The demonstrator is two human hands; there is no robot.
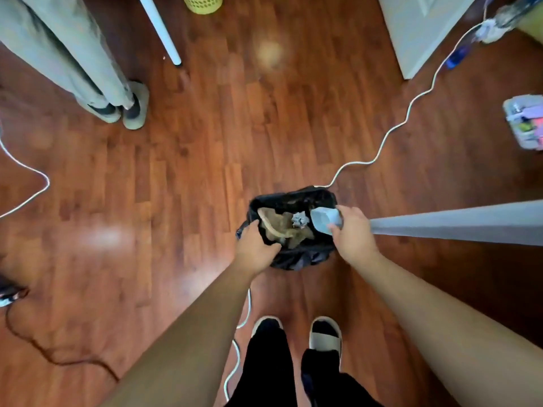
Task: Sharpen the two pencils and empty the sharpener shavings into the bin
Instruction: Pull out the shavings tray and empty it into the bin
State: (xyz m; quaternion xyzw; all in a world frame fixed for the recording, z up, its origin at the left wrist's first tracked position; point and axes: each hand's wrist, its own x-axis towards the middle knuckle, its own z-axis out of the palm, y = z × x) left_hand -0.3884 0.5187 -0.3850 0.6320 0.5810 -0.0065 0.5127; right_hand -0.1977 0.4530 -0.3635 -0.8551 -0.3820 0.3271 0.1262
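While the left hand (255, 243) gripped the near-left rim of the bin (296, 258), the right hand (351, 232) held the sharpener's pale blue container (323, 220) tilted over the opening. Inside the black liner lay 2 things — brown crumpled paper (279, 226) and a grey wad (299, 220).

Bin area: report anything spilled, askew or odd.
No spill visible. The left hand holds the black bin liner open; the right hand tilts the sharpener container over it. A white cable snakes across the floor.

Domestic room. Reddish wood-laminate floor (191, 160); beyond the black-lined bin (293, 198) on it, a white cable (390, 133) trails off, a white furniture leg (164, 33) stands, slippered feet (129, 107) nearby.
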